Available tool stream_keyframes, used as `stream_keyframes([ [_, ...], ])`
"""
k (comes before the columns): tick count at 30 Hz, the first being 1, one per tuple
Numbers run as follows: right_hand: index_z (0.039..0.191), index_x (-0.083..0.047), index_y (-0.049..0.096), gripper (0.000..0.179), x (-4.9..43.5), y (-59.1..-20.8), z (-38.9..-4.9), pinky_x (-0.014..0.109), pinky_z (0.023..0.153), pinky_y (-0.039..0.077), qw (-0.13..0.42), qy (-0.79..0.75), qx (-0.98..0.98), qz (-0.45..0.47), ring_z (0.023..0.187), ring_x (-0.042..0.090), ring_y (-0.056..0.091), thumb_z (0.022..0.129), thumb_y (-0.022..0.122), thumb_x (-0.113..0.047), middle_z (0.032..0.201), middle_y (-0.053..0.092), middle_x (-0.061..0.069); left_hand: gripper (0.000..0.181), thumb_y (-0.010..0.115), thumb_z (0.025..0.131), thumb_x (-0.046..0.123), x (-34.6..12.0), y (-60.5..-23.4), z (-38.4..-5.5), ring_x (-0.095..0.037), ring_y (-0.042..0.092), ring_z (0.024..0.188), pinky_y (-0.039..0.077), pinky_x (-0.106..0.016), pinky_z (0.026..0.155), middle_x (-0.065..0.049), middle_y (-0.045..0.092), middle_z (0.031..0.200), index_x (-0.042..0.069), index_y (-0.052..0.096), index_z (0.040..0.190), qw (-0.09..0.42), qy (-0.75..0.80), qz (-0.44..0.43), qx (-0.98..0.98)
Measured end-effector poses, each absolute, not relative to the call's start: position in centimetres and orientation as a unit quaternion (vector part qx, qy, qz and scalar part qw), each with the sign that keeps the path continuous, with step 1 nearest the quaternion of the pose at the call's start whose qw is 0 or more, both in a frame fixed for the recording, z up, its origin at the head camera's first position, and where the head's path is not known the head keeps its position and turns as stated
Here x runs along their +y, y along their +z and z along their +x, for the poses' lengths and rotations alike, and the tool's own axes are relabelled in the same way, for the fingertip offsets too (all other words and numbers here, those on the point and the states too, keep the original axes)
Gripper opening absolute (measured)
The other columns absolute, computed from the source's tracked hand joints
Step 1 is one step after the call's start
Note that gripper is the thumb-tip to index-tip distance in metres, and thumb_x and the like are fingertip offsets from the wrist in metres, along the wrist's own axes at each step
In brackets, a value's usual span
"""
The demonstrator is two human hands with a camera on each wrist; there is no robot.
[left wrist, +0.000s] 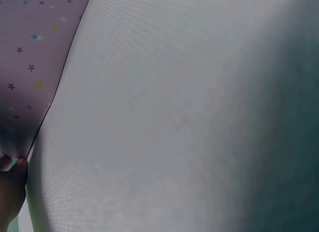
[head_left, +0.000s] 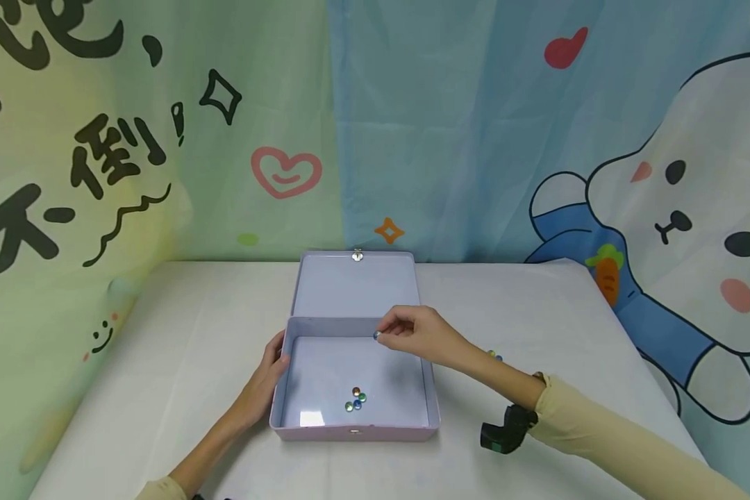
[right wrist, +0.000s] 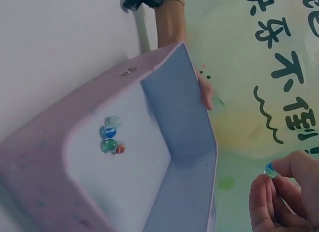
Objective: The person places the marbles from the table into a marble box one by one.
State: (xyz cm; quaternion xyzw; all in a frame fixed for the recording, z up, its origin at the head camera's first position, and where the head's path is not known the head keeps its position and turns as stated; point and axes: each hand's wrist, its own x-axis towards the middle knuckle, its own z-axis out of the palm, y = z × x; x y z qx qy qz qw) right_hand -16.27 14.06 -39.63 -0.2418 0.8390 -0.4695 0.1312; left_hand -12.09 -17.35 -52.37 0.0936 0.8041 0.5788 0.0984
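Observation:
A pinkish-lilac hinged box [head_left: 354, 434] lies on the table with its lid [head_left: 355, 285] raised at the back. My right hand [head_left: 415, 330] pinches a clear marble [right wrist: 270, 170] with a blue and green swirl between thumb and fingertips, above the box's right back part. At the left wall, my left hand [head_left: 265, 378] holds the box by its edge, thumb at the rim; the left wrist view shows this hand [left wrist: 11, 189] at the star-printed side [left wrist: 37, 67]. Several marbles, including a green marble [right wrist: 108, 145] and a blue marble [right wrist: 108, 132], lie clustered on the box floor near the front.
More small marbles [head_left: 493, 354] lie on the white table [head_left: 525, 305] right of the box, partly behind the right forearm. A metal clasp [head_left: 357, 255] sits on the lid's top edge. A printed curtain [head_left: 412, 139] hangs behind the table.

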Motion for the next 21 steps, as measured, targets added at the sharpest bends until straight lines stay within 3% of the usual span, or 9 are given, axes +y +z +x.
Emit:
stream_keyframes([
  [13, 0.095, -0.007, 0.07, 0.009, 9.6, -40.8, -18.6, 0.017, 0.071, 0.051, 0.159, -0.421, 0.84, -0.304, 0.077, 0.005, 0.058, 0.087, 0.068, -0.012, 0.089, 0.071, 0.004, 0.054, 0.026, 0.105, 0.032, -17.3, -52.4, -12.1, -0.045, 0.019, 0.146, 0.024, -0.068, 0.11, -0.018, 0.015, 0.161, 0.017, 0.01, 0.155, 0.094, 0.577, 0.098, 0.806],
  [21, 0.091, -0.005, 0.069, 0.007, 6.8, -42.0, -19.4, 0.014, 0.07, 0.049, 0.21, -0.373, 0.833, -0.35, 0.074, 0.002, 0.057, 0.087, 0.068, -0.009, 0.086, 0.071, 0.006, 0.053, 0.026, 0.105, 0.033, -17.3, -52.6, -12.2, -0.043, 0.02, 0.146, 0.023, -0.066, 0.111, -0.016, 0.015, 0.162, 0.02, 0.01, 0.155, 0.097, 0.584, 0.092, 0.801],
])
